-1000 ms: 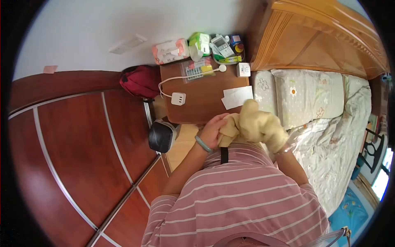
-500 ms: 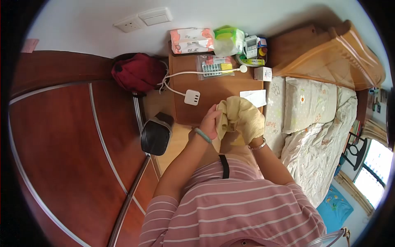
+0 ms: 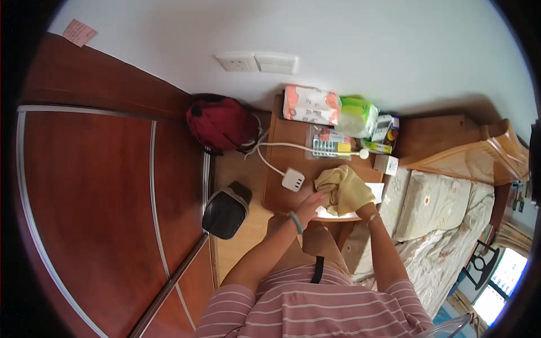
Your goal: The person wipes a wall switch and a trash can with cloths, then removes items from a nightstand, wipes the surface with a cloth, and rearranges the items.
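A crumpled pale yellow cloth (image 3: 345, 188) is held between my two hands over the front right part of the brown bedside table (image 3: 276, 194). My left hand (image 3: 311, 206), with a green bangle at the wrist, has its fingers closed at the cloth's left edge. Cloth covers most of my right hand (image 3: 366, 210), which grips it from the right; those fingers are hidden. Beside the cloth lies a white paper (image 3: 374, 192). A bright white patch shows under the cloth, and I cannot tell what it is. Left of the cloth sits a white charging hub (image 3: 293, 179) with its cable.
Along the table's back stand a tissue pack (image 3: 311, 105), a green-and-white pack (image 3: 358, 116) and a small white box (image 3: 386, 164). A pill packet (image 3: 329, 143) lies before them. The bed (image 3: 434, 219) is at right, a dark red bag (image 3: 222, 125) and black bin (image 3: 225, 215) at left.
Both hands have moved forward with the cloth, from near my body to over the tabletop. The cloth is spread lower and wider. My view has tilted up, showing more wall.
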`<state>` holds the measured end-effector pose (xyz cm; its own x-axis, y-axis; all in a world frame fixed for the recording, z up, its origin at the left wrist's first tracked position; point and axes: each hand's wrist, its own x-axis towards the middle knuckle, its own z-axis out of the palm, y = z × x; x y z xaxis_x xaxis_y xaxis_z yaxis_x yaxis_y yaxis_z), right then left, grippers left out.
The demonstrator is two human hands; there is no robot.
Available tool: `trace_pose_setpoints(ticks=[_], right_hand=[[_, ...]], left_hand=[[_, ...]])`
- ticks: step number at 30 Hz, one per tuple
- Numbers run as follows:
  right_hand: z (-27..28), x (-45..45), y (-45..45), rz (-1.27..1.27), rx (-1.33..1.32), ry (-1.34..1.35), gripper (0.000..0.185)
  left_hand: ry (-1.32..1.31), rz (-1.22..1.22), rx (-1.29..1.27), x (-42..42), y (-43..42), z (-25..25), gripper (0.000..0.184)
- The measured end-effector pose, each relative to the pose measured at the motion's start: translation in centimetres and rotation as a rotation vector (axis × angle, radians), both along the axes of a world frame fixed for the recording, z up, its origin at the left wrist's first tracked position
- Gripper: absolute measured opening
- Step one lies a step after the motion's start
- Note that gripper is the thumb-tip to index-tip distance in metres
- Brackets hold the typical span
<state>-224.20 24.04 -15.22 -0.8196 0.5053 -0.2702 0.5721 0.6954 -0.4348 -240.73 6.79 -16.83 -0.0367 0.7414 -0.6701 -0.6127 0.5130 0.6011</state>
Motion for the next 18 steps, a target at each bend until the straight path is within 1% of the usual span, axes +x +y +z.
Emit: trace_pose_setpoints(ticks=[1,2,4,5,8,10,11,13,14,15,16,18], right_hand=[[1.7,-0.3,0.6,0.007,-0.057,-0.042,0.035],[2.3,-0.4,1.0,0.005,-0.092,-0.071,0.035],[2.9,-0.3,1.8,-0.008,-0.140,-0.118,0.036],[3.1,0.1,2.1,-0.019,-0.155,-0.138,0.036],[-0.3,1.9,2.0,-0.271,-0.279,0.017,0.034],[-4.0,3.1,1.7,-0.405,-0.362,0.222,0.033],[-3.9,2.2,1.7,-0.469,-0.404,0.326,0.033],[-3.3,0.9,1.2,-0.875,-0.807,0.651,0.033],[-2.5,0.3,0.9,-1.080,-1.008,0.807,0.033],[-2.6,-0.1,0.6,-1.128,-0.985,0.818,0.034],[-2.3,-0.2,0.8,-1.223,-1.102,0.843,0.035],[1.0,-2.1,0.8,-1.412,-1.337,0.889,0.038]], left_hand=[[-0.011,0.025,-0.008,-0.8,-0.7,0.1,0.045],[-0.022,0.050,-0.015,-1.6,-1.4,0.2,0.043],[-0.306,0.233,-0.212,-3.8,-2.0,3.6,0.038],[-0.290,0.278,-0.247,-4.4,-2.7,3.5,0.037],[-0.244,0.407,-0.328,-5.5,-4.7,2.9,0.035],[-0.212,0.483,-0.351,-6.0,-5.6,2.4,0.035],[-0.179,0.493,-0.347,-6.3,-5.5,2.5,0.036],[-0.118,0.516,-0.337,-6.7,-5.3,2.8,0.037],[-0.073,0.475,-0.310,-7.0,-4.7,3.5,0.037],[-0.030,0.434,-0.280,-7.5,-3.8,4.4,0.037],[0.013,0.392,-0.249,-7.6,-3.3,4.9,0.036],[0.155,0.326,-0.013,-6.5,-2.8,1.5,0.041]])
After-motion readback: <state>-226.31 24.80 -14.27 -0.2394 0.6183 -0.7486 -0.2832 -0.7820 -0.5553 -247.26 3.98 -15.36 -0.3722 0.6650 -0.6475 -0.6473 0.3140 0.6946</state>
